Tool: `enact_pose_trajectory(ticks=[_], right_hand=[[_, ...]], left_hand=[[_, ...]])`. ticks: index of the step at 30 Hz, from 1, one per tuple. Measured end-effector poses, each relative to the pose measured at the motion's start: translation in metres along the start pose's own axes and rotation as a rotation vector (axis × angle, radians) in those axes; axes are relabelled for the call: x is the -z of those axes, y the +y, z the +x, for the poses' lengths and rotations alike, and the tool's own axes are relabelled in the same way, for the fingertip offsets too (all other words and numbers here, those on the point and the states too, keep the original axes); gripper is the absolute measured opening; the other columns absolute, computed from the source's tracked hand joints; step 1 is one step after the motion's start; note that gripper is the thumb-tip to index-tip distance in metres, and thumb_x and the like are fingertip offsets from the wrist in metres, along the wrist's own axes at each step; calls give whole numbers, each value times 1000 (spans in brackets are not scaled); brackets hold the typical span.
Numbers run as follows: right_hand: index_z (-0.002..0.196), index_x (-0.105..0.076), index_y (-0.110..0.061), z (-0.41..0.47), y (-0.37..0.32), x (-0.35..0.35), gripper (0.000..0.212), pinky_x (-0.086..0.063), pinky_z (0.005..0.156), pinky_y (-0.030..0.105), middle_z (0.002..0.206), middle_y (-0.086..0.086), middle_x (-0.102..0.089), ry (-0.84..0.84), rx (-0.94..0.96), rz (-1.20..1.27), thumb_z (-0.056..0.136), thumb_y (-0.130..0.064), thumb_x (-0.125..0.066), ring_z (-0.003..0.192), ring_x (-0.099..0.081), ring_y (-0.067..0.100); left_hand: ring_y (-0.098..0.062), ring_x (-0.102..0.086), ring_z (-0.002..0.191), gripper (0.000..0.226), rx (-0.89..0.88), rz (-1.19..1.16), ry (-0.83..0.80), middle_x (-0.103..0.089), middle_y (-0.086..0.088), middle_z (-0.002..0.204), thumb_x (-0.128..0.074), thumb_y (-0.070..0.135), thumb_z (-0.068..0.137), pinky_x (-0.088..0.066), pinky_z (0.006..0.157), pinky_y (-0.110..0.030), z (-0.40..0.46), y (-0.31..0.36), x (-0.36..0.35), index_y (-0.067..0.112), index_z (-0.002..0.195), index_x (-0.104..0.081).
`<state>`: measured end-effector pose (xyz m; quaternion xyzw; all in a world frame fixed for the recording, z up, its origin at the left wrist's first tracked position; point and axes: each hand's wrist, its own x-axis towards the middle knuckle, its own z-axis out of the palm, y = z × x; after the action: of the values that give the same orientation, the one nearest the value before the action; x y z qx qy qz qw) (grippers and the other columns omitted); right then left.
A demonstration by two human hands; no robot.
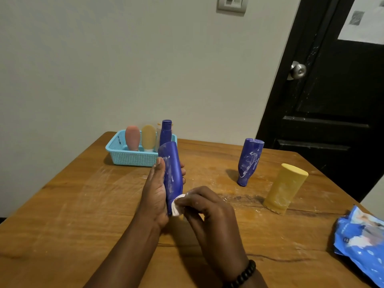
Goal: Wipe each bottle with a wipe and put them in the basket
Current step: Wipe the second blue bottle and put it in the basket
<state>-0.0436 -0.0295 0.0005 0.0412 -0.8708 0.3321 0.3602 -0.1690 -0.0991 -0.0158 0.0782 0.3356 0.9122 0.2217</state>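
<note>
My left hand [154, 196] grips a blue bottle [171, 171] that stands upside down above the table, smeared with white. My right hand [209, 206] pinches a small white wipe [177, 206] against the bottle's lower end. A turquoise basket [124, 154] at the back left holds a pink bottle [132, 138], a yellow bottle [148, 138] and a blue bottle [166, 130]. On the table to the right stand another smeared blue bottle [249, 161] and a yellow bottle [284, 189], both cap down and leaning.
The wooden table [83, 215] shows white streaks. A blue wipes pack [359, 240] lies at its right edge. A pale wall runs behind the table, and a black door [332, 90] with a metal knob stands at the back right.
</note>
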Motion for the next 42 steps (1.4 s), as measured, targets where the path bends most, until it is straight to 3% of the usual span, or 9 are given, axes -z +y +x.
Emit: enact_pose_trajectory(ticks=[4, 8, 12, 15, 20, 25, 30, 37, 42], right_hand=[[93, -70, -20, 1, 5, -1, 16, -47, 73, 8, 95, -13, -65, 145, -75, -40, 83, -6, -70, 91, -60, -1], [89, -67, -18, 0, 0, -5, 12, -45, 72, 7, 94, -9, -63, 152, -29, -98, 82, -23, -58, 87, -59, 2], [91, -68, -19, 9, 11, 1, 23, -49, 72, 10, 92, -9, -64, 307, -116, -183, 79, 0, -72, 83, -58, -1], [97, -68, -16, 19, 5, 8, 19, -51, 77, 14, 97, -6, -64, 361, -36, -188, 81, -4, -69, 88, -58, 0], [98, -70, -11, 58, 4, 11, 17, -54, 73, 22, 99, -1, -65, 256, 38, -212, 84, -1, -69, 88, -60, 9], [90, -69, -8, 91, 10, 10, 11, -55, 69, 34, 94, 6, -65, 137, 65, -295, 84, 1, -65, 86, -60, 20], [85, -70, -12, 67, 16, 8, 10, -45, 70, 13, 93, 0, -64, 54, 55, -245, 84, -3, -66, 84, -57, 11], [86, -70, -17, 3, 14, 3, 10, -52, 72, 23, 97, -7, -66, 75, 36, -155, 83, -20, -61, 90, -61, 8], [86, -69, -19, -17, 10, 0, 21, -47, 71, 13, 96, -9, -65, 101, 43, -175, 84, -28, -51, 89, -59, 3]], left_hand=[[-15, -68, 76, 57, -4, 28, 0, -71, -8, 93, -55, 45, 91, -57, 62, -28, -4, -5, -8, 9, 135, -54], [-15, -67, 75, 59, 36, -13, -24, -70, -8, 92, -54, 45, 93, -58, 62, -28, -5, -7, -8, 6, 137, -52], [-14, -70, 76, 47, -6, 26, -26, -74, -7, 92, -50, 38, 98, -59, 60, -26, -7, -11, -14, 8, 135, -54], [-20, -72, 85, 47, -3, -4, 32, -74, -12, 102, -56, 33, 95, -61, 68, -32, -7, -7, -19, 11, 135, -54], [-29, -67, 111, 58, 34, -76, 37, -67, -16, 126, -63, 33, 86, -58, 83, -43, -8, -7, -19, 16, 139, -49], [-26, -72, 100, 50, 38, 32, -38, -74, -12, 112, -44, 50, 94, -58, 81, -41, -12, -8, -21, 16, 129, -56], [-30, -70, 103, 54, 33, 12, -19, -71, -18, 114, -44, 51, 98, -55, 88, -46, -12, -4, -17, 9, 130, -56], [-30, -69, 92, 58, 25, 8, 68, -72, -18, 102, -44, 55, 97, -56, 85, -43, -11, 1, -14, 5, 121, -61], [-31, -72, 99, 63, 26, 49, 70, -71, -23, 112, -41, 56, 97, -59, 83, -41, -13, 0, -15, 2, 123, -59]])
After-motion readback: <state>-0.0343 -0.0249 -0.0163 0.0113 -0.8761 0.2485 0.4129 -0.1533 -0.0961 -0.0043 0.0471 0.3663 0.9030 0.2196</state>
